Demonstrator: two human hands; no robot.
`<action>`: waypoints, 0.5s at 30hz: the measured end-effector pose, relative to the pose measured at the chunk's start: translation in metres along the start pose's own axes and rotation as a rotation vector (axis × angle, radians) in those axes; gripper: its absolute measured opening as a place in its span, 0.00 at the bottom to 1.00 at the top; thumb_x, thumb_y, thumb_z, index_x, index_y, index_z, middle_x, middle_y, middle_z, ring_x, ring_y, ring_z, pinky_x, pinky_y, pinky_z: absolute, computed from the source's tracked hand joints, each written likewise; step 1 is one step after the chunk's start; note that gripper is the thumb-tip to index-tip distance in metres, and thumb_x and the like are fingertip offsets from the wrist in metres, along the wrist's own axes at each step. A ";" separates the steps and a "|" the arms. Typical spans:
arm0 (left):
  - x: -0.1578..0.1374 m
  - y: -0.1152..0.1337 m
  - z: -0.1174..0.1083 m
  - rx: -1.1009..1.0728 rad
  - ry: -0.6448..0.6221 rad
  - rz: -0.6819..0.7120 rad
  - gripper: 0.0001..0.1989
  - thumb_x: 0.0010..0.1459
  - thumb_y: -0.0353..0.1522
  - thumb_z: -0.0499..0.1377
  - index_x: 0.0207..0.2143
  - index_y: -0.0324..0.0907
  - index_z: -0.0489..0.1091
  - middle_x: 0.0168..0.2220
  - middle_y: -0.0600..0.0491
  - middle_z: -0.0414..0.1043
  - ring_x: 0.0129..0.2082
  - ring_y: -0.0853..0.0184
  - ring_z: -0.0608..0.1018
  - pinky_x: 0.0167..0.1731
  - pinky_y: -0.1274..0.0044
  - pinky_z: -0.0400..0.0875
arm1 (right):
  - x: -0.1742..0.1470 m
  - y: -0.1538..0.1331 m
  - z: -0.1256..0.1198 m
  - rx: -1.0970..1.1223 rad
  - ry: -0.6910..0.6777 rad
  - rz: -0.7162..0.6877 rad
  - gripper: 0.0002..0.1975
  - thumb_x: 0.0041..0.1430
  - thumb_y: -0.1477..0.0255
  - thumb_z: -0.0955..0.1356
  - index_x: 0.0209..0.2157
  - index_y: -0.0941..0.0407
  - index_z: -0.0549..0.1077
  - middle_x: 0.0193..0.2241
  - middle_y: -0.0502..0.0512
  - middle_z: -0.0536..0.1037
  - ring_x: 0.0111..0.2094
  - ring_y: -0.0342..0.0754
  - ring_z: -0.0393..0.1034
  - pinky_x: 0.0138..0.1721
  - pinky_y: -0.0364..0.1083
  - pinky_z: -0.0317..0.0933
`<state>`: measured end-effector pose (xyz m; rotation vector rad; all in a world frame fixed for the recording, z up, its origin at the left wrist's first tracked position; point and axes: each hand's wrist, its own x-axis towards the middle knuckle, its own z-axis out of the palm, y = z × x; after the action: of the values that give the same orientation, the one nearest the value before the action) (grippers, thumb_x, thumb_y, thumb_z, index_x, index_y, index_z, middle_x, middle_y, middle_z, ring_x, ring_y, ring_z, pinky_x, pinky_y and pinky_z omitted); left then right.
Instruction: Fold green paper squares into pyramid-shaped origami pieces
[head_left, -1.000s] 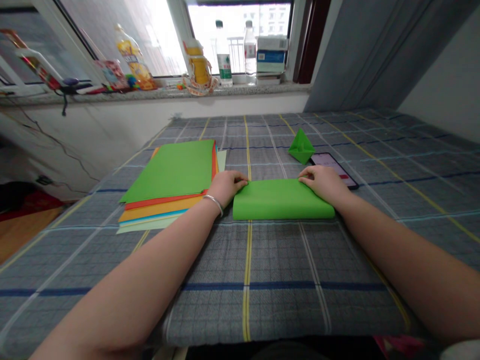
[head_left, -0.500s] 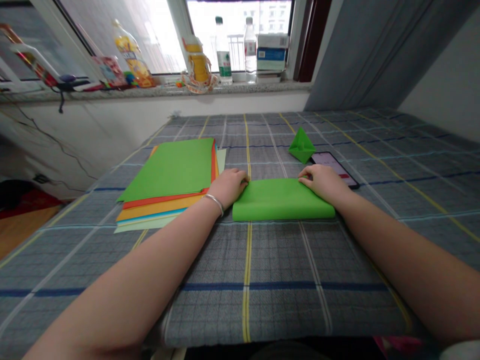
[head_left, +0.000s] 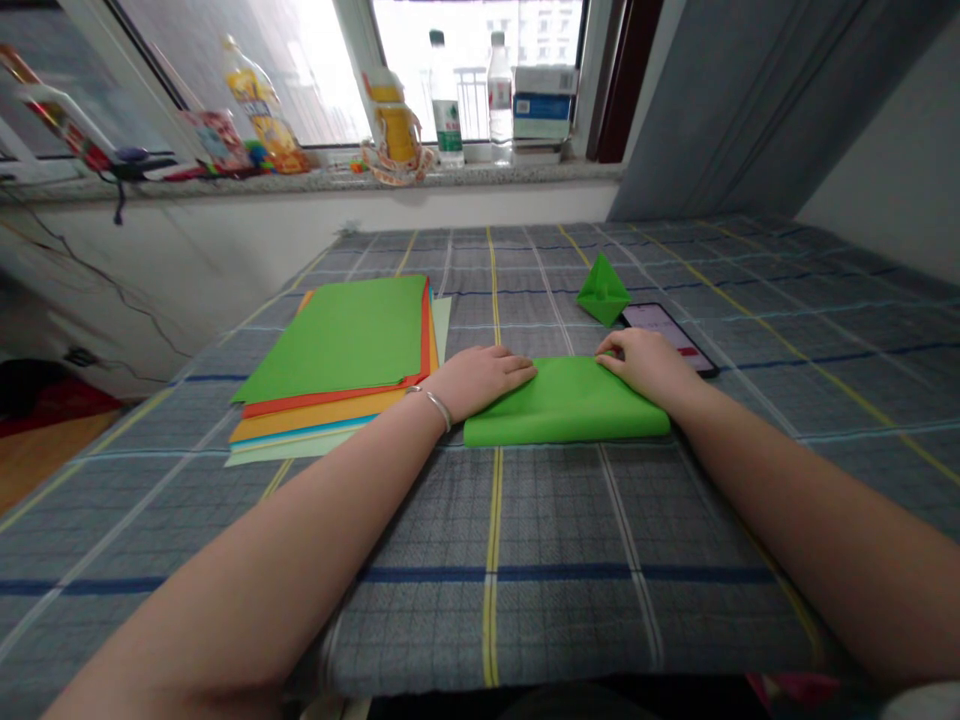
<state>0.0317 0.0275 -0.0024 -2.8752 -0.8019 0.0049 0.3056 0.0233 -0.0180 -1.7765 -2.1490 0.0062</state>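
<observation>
In front of me a green sheet of paper (head_left: 566, 405) lies bent over on itself, its near side a rounded, uncreased curve. My left hand (head_left: 487, 380), with a silver bangle at the wrist, rests flat on the paper's upper left part, fingers stretched to the right. At the far right corner my right hand (head_left: 637, 360) pinches the paper's edge between thumb and fingers. Just beyond that hand stands a folded green paper shape (head_left: 602, 292), pointed at the top, beside a phone (head_left: 664, 335) with its screen lit.
A stack of coloured paper (head_left: 345, 330), green on top, lies at the left. The checked tablecloth (head_left: 555, 600) covers the table. Along the windowsill (head_left: 322, 183) stand a yellow bottle (head_left: 394, 120), two clear bottles and several boxes.
My left hand has moved right from the far left corner onto the paper, its fingers going from curled to stretched flat. My right hand stays at its corner.
</observation>
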 end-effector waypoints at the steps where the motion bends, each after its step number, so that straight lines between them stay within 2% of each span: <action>1: 0.001 0.001 -0.001 0.005 -0.015 -0.005 0.21 0.66 0.26 0.50 0.60 0.45 0.63 0.59 0.49 0.67 0.53 0.62 0.71 0.51 0.72 0.65 | 0.000 0.000 0.000 -0.002 -0.003 0.000 0.06 0.56 0.71 0.70 0.34 0.56 0.81 0.32 0.58 0.80 0.34 0.53 0.72 0.37 0.49 0.63; 7: 0.002 0.000 -0.001 -0.068 -0.017 -0.031 0.21 0.65 0.26 0.51 0.59 0.46 0.65 0.60 0.52 0.67 0.53 0.64 0.72 0.52 0.74 0.64 | -0.001 0.003 0.000 -0.032 0.007 -0.074 0.10 0.57 0.72 0.68 0.39 0.57 0.80 0.38 0.62 0.79 0.39 0.55 0.72 0.44 0.52 0.64; 10: 0.002 -0.001 0.001 -0.108 -0.002 -0.038 0.21 0.65 0.26 0.52 0.59 0.46 0.66 0.59 0.52 0.69 0.53 0.64 0.72 0.53 0.74 0.65 | 0.002 0.004 -0.001 0.003 0.012 -0.258 0.15 0.56 0.78 0.66 0.43 0.57 0.79 0.45 0.62 0.78 0.46 0.56 0.71 0.50 0.53 0.62; 13: 0.003 -0.001 0.001 -0.140 0.024 -0.038 0.20 0.64 0.26 0.53 0.57 0.46 0.68 0.57 0.52 0.71 0.52 0.65 0.73 0.52 0.74 0.66 | 0.004 -0.001 0.000 0.088 -0.054 -0.484 0.21 0.54 0.83 0.62 0.44 0.55 0.79 0.46 0.56 0.79 0.49 0.53 0.69 0.55 0.52 0.59; 15: 0.004 0.000 0.000 -0.113 0.021 -0.037 0.20 0.64 0.26 0.53 0.57 0.45 0.68 0.57 0.52 0.71 0.52 0.65 0.73 0.52 0.75 0.66 | 0.004 -0.005 0.002 0.115 -0.111 -0.556 0.24 0.54 0.85 0.60 0.47 0.55 0.78 0.47 0.55 0.79 0.49 0.51 0.69 0.56 0.51 0.59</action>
<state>0.0351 0.0293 -0.0023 -2.9592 -0.8789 -0.0766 0.2996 0.0260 -0.0177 -1.0934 -2.5917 0.0892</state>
